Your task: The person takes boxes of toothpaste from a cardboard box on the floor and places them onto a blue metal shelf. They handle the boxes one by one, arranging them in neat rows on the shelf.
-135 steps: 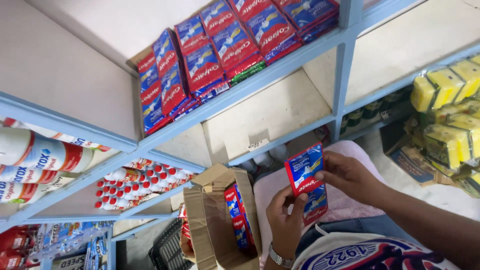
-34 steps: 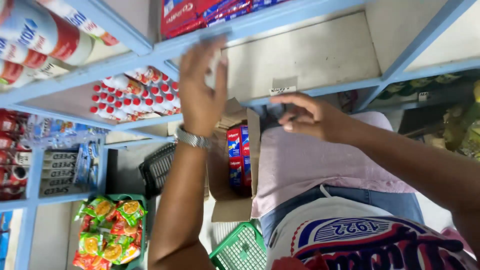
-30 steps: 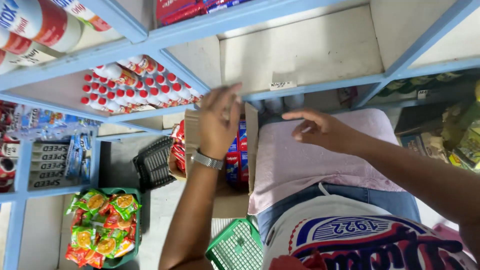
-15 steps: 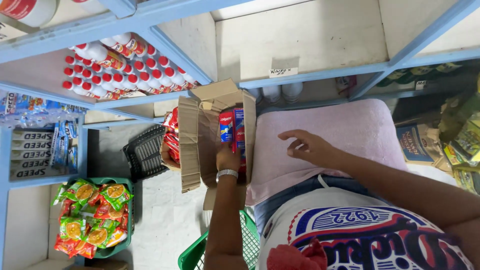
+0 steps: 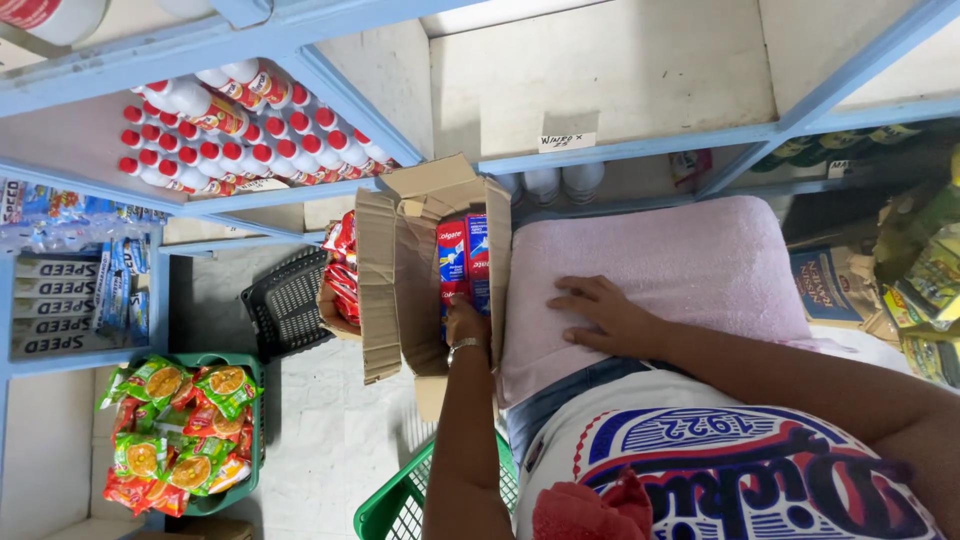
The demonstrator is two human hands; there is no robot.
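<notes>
Shop aisle, seen from above: pale blue shelving (image 5: 620,155) running across the top, grey floor below.

Left hand (image 5: 466,322) reaching down into an open cardboard box (image 5: 385,280), fingers sunk among the red-and-blue cartons (image 5: 462,250) standing upright inside. Grip not resolvable: fingertips hidden behind the cartons and the box wall, so closing on a carton or merely touching cannot be told. Metal wristband showing on that wrist, just at the box's rim.

Right hand (image 5: 605,312) lying flat, palm down, fingers spread and holding nothing, resting on a pink towel (image 5: 690,265) draped over the lap. Towel's left edge touching the box's right wall.

Box flaps splayed outward, one folding down toward the floor. More red packets (image 5: 342,265) sitting just beside the box on its left, pressing against its outer wall.

Farther out: a black basket (image 5: 288,303) tilting on the floor, left of the box. A green basket (image 5: 395,500) peeking in under the left forearm. A green tub (image 5: 250,440) lower left, filling with bright orange-and-green snack packets (image 5: 170,430). Rows of white bottles with red caps (image 5: 240,130) lying on the upper left shelf. Yellow and green packs (image 5: 935,290) crowding the right edge.
</notes>
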